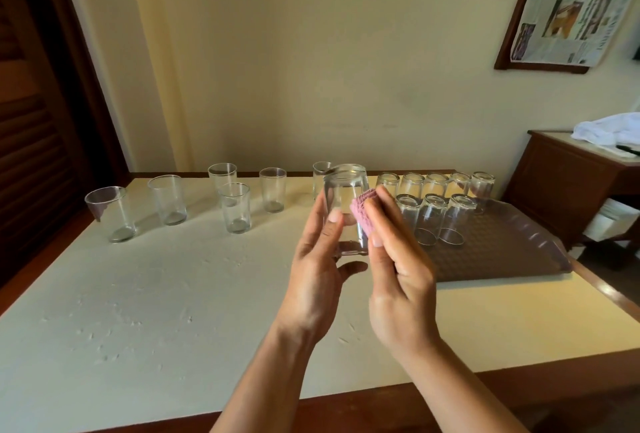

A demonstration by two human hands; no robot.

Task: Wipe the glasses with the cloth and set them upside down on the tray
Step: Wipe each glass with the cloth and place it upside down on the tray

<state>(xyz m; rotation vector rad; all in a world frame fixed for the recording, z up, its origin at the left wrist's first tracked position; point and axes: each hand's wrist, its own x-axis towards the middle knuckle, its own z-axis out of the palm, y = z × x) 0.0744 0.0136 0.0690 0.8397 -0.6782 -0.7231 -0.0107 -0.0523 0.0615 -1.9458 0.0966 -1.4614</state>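
- From the head view, the person's left hand [317, 259] holds a clear glass [344, 206] up over the counter [156, 294]. The fingers and thumb wrap round its side.
- The glass is turned bottom up, with its open mouth facing down.
- The right hand [398, 280] grips a small pink cloth [363, 213] and presses it on the right side of the glass.
- A brown tray [491, 242] sits on the right part of the counter, just behind the right hand.
- Eight glasses stand upside down on the tray: five in the back row [434, 185] and three in the front row [429, 218].
- Six more glasses stand mouth up on the left and middle of the counter [235, 207], well apart from the tray.
- A white cloth [609, 128] lies on a wooden side table [554, 173] at the far right.
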